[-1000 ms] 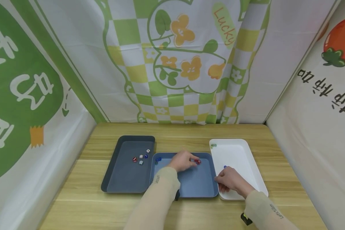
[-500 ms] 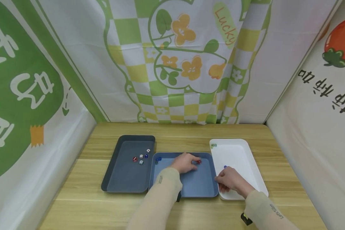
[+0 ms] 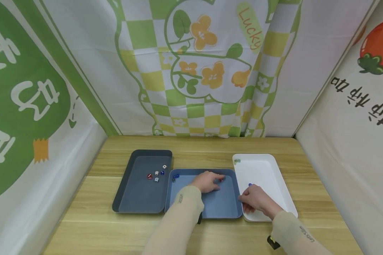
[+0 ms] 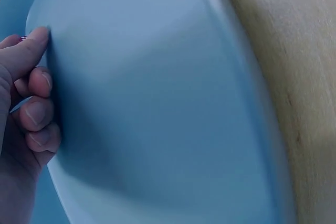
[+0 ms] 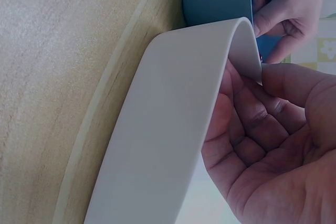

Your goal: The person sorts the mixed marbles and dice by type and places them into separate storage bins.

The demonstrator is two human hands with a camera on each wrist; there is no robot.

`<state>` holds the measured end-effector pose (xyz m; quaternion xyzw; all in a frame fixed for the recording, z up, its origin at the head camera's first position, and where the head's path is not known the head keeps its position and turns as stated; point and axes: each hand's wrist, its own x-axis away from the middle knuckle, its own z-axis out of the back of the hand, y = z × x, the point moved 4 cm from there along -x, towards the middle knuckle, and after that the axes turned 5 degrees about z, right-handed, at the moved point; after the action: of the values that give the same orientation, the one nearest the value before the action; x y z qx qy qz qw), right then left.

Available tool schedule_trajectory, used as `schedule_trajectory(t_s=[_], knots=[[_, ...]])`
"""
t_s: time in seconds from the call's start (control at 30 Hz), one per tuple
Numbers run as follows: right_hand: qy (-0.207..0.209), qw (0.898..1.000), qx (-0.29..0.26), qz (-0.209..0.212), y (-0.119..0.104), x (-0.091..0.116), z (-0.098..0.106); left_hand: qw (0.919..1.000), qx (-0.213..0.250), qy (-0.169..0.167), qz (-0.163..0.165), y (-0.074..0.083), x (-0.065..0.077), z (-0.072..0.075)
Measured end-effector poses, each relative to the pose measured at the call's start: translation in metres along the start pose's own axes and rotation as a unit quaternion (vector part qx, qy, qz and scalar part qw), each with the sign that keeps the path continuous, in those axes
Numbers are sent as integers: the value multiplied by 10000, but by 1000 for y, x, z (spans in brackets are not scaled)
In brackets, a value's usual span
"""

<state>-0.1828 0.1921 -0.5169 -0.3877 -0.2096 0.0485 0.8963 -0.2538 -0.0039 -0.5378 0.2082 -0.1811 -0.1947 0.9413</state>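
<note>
My left hand (image 3: 205,181) is over the blue tray (image 3: 220,207), its index finger reaching onto red dice (image 3: 221,180) near the back right corner and partly hiding them. The thumb stays apart below that finger, and the other fingers are bent in. A speck of red shows behind the thumb in the left wrist view. With thumb and fingers, my right hand (image 3: 256,199) grips the left rim of the white tray (image 5: 157,114), near its front corner. Just beyond that hand, a blue die (image 3: 250,185) lies in the white tray.
At the left stands a dark grey tray (image 3: 137,198) with several red, white and blue dice (image 3: 156,173). Small blue dice (image 3: 176,176) sit in the blue tray's back left corner. Green dice (image 3: 237,161) lie in the white tray's back left corner. A patterned curtain (image 3: 198,117) hangs behind the table.
My left hand has shifted slightly right and forward, its index finger now reaching over the red dice. The right hand has stayed at the white tray's rim.
</note>
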Motion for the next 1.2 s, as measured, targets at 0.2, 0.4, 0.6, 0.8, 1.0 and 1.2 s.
schedule_trajectory(t_s=[0.2, 0.4, 0.6, 0.8, 1.0, 1.2], knots=[[29, 10000, 22, -18, 0, -1, -1, 9993, -100, 315, -170, -2, 2, 3], [40, 9999, 58, -114, -1, 0, -1, 9986, -121, 504, -60, -5, 4, 7], [51, 9999, 46, -122, -1, -1, -1, 9979, -296, 570, 111, -9, 6, 7], [72, 9999, 39, -146, -1, 0, -1, 9949, -767, 653, -42, -8, 8, 16], [91, 9998, 16, -158, -2, 1, -1, 9905, -1143, 654, -407, -3, 11, 35], [91, 9996, 59, -251, -1, 1, -1, 9884, -1342, 495, -514, 3, 19, 57]])
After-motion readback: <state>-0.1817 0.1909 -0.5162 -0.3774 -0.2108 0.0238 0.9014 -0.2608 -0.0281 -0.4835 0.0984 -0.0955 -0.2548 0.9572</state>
